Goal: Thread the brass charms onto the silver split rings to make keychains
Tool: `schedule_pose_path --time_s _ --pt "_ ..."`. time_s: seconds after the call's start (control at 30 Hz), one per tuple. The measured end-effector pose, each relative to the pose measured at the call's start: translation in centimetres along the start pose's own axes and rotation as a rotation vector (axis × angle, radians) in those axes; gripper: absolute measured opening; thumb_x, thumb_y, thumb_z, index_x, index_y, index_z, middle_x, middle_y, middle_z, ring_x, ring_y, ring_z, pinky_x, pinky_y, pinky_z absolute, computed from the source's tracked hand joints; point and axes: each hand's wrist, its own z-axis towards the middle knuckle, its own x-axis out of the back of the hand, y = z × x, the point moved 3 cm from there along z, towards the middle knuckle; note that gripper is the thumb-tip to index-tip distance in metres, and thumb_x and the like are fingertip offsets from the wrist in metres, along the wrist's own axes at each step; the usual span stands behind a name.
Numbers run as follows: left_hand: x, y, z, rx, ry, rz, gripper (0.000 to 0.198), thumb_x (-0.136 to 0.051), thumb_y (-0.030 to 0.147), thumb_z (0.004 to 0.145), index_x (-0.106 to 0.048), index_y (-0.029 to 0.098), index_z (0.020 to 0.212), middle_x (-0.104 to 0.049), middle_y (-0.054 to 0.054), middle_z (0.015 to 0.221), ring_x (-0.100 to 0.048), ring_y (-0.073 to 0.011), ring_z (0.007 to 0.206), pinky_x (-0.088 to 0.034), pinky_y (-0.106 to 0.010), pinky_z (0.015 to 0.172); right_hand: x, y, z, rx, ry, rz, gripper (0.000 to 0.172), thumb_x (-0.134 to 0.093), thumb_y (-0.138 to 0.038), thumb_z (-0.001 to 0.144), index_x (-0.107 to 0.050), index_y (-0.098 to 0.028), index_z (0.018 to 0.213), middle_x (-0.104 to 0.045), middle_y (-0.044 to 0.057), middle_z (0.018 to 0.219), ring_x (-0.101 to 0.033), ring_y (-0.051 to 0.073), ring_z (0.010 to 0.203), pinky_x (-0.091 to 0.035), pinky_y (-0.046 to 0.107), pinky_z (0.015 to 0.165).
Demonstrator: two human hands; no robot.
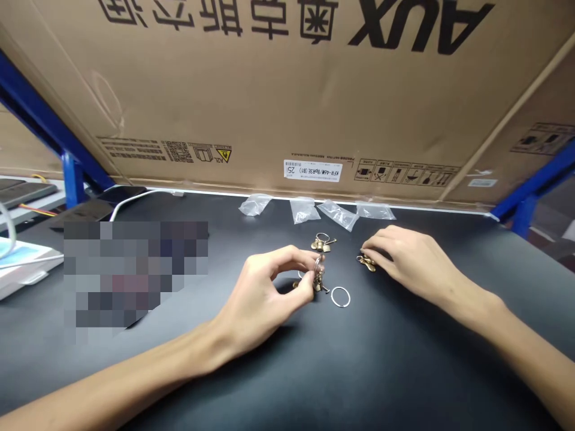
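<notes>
My left hand [265,293] pinches a small silver key ring [317,263] between thumb and fingertips, held on edge. Small bronze-coloured charms [320,284] are at and below the fingertips; whether they hang from the ring I cannot tell. Just right of it, a separate silver ring [332,296] lies flat on the black table [341,371]. My right hand [415,257] reaches down with thumb and fingers closed at a little group of bronze charms [369,264]. Its fingertips partly hide what they grip. Behind the left hand lies another cluster of bronze charms [320,245] with a ring.
Several clear plastic bags [305,211] lie along the table's back edge. A big cardboard box [269,96] stands behind them, between blue metal posts [74,176]. At left are a white cable [130,200], a white box [22,269] and a pixelated area.
</notes>
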Motion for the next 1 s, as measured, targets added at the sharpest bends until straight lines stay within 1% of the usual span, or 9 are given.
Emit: schedule_pose_path --time_s 0.1,0.23,0.33,0.47,0.6,0.7,0.87,0.93,1.0 --pt "0.0 -0.3 0.1 0.054 -0.009 -0.069 0.006 -0.06 0.019 0.087 -0.066 0.018 0.088 -0.075 -0.003 0.094 -0.072 -0.0158 0.082 -0.061 -0.025 0.075 0.7 0.0 0.1 -0.039 0.062 0.051 0.02 -0.051 -0.028 0.096 -0.07 -0.021 0.093 -0.072 0.005 0.095 -0.067 0.022 0.086 -0.05 0.033 0.072" --pt "0.0 -0.9 0.3 0.151 -0.022 -0.196 0.011 -0.062 0.026 0.088 -0.066 0.016 0.089 -0.076 -0.007 0.099 -0.073 -0.0173 0.081 -0.062 -0.027 0.074 1.9 -0.6 0.3 -0.099 0.149 0.274 0.019 -0.055 -0.034 0.095 -0.069 -0.022 0.093 -0.073 0.004 0.096 -0.067 0.021 0.088 -0.05 0.035 0.079" --pt "0.0 -1.1 0.5 0.228 -0.031 -0.314 0.014 -0.062 0.028 0.089 -0.065 0.014 0.089 -0.076 -0.01 0.101 -0.073 -0.0167 0.075 -0.062 -0.028 0.071 2.6 -1.4 0.3 -0.149 0.14 0.436 0.018 -0.056 -0.035 0.094 -0.068 -0.023 0.089 -0.073 0.002 0.092 -0.067 0.019 0.082 -0.051 0.032 0.076" --pt "0.1 -1.0 0.8 0.272 -0.043 -0.37 0.017 -0.064 0.03 0.088 -0.064 0.013 0.086 -0.076 -0.011 0.099 -0.072 -0.0165 0.07 -0.062 -0.028 0.066 2.7 -2.4 0.4 -0.152 0.065 0.535 0.019 -0.056 -0.035 0.093 -0.068 -0.023 0.087 -0.073 0.002 0.092 -0.067 0.02 0.081 -0.051 0.032 0.074" --pt "0.0 -1.0 0.8 0.353 -0.057 -0.426 0.024 -0.07 0.036 0.083 -0.065 0.012 0.085 -0.075 -0.013 0.102 -0.072 -0.0176 0.073 -0.062 -0.03 0.071 2.2 -2.7 0.2 -0.135 -0.038 0.53 0.02 -0.054 -0.032 0.093 -0.07 -0.022 0.088 -0.074 0.003 0.09 -0.067 0.02 0.079 -0.052 0.032 0.071" --pt "-0.1 -1.2 0.8 0.41 -0.065 -0.49 0.026 -0.071 0.037 0.083 -0.064 0.012 0.086 -0.075 -0.013 0.105 -0.071 -0.0163 0.077 -0.059 -0.03 0.077 1.7 -2.5 0.2 -0.145 -0.062 0.496 0.019 -0.054 -0.03 0.093 -0.07 -0.022 0.088 -0.074 0.003 0.089 -0.067 0.02 0.077 -0.052 0.031 0.069" --pt "-0.2 -1.1 0.8 0.423 -0.093 -0.498 0.024 -0.072 0.035 0.083 -0.067 0.013 0.086 -0.075 -0.011 0.104 -0.071 -0.018 0.087 -0.055 -0.029 0.084 1.4 -1.9 0.2 -0.182 0.018 0.393 0.019 -0.054 -0.031 0.093 -0.071 -0.023 0.091 -0.074 0.004 0.094 -0.069 0.022 0.082 -0.052 0.036 0.077" --pt "-0.1 -1.0 0.8 0.416 -0.098 -0.478 0.024 -0.072 0.037 0.082 -0.067 0.013 0.086 -0.075 -0.01 0.103 -0.071 -0.0203 0.091 -0.054 -0.031 0.086 1.7 -2.4 0.2 -0.203 0.07 0.438 0.021 -0.055 -0.035 0.093 -0.071 -0.023 0.094 -0.074 0.005 0.096 -0.069 0.023 0.085 -0.053 0.036 0.079" --pt "-0.2 -1.0 0.7 0.397 -0.112 -0.432 0.024 -0.071 0.038 0.083 -0.067 0.014 0.087 -0.075 -0.009 0.101 -0.07 -0.0211 0.092 -0.054 -0.031 0.085 2.1 -3.4 0.1 -0.203 0.073 0.576 0.022 -0.057 -0.039 0.092 -0.071 -0.023 0.1 -0.074 0.004 0.1 -0.069 0.021 0.089 -0.054 0.034 0.081"
